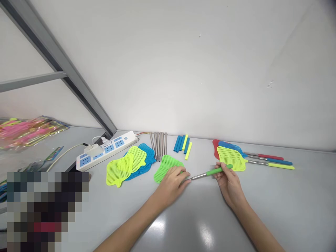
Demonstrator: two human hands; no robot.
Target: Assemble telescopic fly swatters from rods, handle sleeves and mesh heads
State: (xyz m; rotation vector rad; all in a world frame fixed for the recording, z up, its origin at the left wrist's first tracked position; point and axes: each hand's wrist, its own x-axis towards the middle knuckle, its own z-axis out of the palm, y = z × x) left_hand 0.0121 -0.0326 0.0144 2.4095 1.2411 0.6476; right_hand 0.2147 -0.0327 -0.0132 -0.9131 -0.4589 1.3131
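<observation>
My left hand [175, 176] is closed at the neck of a green fly swatter head [166, 167], where the tip of a metal rod [198, 176] meets its fingers; the joint itself is hidden. The rod's green handle [218, 170] is pinched in my right hand [228, 180], between thumb and fingers. Just beyond that hand lie a yellow fly swatter [232, 159], a blue one [279, 161] and a red one [270, 156], each with a rod and a coloured grip.
Yellow swatter heads [119, 171] overlap blue swatter heads [149, 152] on the left. Several metal rods [161, 145] and blue and yellow grip sleeves [180, 143] lie near the wall. A power strip [107, 149], cables and plastic bags [28, 133] occupy the far left.
</observation>
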